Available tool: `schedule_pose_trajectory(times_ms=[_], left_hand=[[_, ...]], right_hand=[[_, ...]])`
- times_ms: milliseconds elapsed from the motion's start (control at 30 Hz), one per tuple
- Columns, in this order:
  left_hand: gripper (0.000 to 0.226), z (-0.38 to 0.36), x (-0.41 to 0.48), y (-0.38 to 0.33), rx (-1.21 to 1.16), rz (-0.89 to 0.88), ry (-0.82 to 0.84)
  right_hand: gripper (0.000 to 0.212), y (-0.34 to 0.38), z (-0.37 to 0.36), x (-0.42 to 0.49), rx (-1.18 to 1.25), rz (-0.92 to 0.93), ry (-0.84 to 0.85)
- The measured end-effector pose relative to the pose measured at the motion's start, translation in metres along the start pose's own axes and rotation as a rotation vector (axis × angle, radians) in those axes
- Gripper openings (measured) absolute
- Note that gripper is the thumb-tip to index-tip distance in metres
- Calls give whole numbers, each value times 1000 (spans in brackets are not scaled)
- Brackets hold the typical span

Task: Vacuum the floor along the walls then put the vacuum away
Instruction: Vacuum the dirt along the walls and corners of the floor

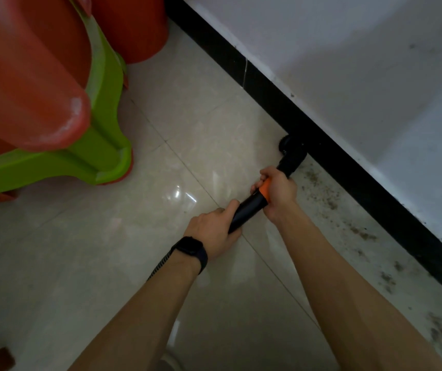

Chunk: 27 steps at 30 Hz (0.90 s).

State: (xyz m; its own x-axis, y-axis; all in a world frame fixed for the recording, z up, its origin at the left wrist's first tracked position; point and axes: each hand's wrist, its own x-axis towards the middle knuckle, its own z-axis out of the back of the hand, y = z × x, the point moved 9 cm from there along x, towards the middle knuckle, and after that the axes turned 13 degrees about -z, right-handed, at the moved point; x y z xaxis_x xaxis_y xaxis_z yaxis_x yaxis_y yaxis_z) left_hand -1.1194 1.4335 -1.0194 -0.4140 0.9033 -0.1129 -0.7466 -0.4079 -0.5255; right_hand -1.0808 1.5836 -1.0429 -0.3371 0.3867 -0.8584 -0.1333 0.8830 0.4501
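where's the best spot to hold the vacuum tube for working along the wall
The straight black stretch of the vacuum tube, gripped from above: right hand at the orange collar, left hand further back. It slants down to the nozzle at the baseboard, so two spaced grips probably steer best.

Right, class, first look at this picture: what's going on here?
A person is vacuuming along the wall. Both hands grip the wand: the left hand on its black tube, the right hand at the orange collar. The nozzle sits on the floor against the baseboard. Dirt lies along the baseboard nearer the person. Stacked stools stand left.
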Motion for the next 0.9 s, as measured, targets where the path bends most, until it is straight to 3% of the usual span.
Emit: schedule_pose_trajectory(times_ms=[267,567,767,900], left_hand=[[32,21,-27,27,36,36,34],[37,10,-92,19,128,-53,242],[38,10,-65,-3,193,-126,340],[39,14,-29,-21,233,-150,367]], right_hand=[[17,-32,-22,-13,14,-38,-16],[16,-105,23,-49,197,-78,-121],[18,-78,35,-50,234,-44,-146],[19,-41,33,-40,233,-56,-73]])
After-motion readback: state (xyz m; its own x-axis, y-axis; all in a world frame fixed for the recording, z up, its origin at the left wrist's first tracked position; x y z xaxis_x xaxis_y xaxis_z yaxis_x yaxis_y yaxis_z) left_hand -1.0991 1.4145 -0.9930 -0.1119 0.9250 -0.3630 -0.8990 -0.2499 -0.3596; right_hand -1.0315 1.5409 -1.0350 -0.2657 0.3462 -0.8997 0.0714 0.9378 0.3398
